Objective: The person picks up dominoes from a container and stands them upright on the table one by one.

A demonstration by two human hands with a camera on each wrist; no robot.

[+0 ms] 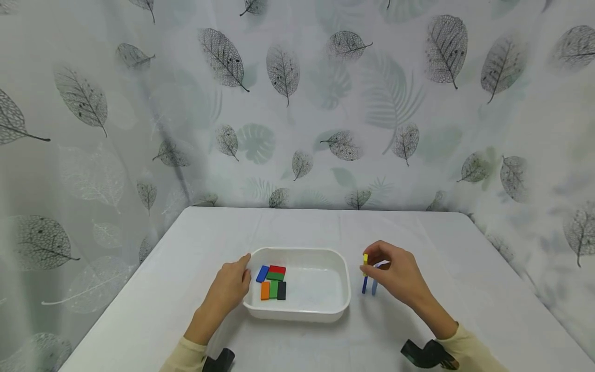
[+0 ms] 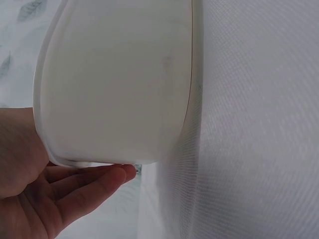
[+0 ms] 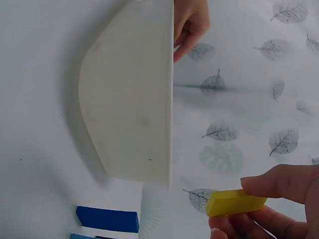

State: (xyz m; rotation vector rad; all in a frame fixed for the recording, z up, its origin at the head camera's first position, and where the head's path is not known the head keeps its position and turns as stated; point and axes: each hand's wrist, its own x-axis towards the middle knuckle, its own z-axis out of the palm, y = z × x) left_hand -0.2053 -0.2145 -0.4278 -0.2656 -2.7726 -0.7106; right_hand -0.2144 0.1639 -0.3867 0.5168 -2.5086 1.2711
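My left hand [image 1: 226, 287] touches the left rim of a white tray [image 1: 316, 316], its index finger at the far left corner. In the left wrist view, the fingers [image 2: 87, 196] lie along the tray's outside wall. Right of the tray, my right hand [image 1: 395, 268] pinches a small yellow block [image 3: 234, 201] between thumb and fingers, in the air. A dark blue block [image 1: 364, 285] and a lighter blue block [image 1: 374, 288] stand upright on the table below that hand. In the right wrist view, the yellow block is apart from the dark blue block [image 3: 107, 219].
At the tray's left side lie several flat blocks: a blue one [image 1: 262, 274], a red one [image 1: 277, 269], green ones [image 1: 273, 289], an orange one [image 1: 265, 291] and a black one [image 1: 281, 291]. A leaf-patterned curtain [image 1: 297, 119] hangs around the white table [image 1: 297, 227].
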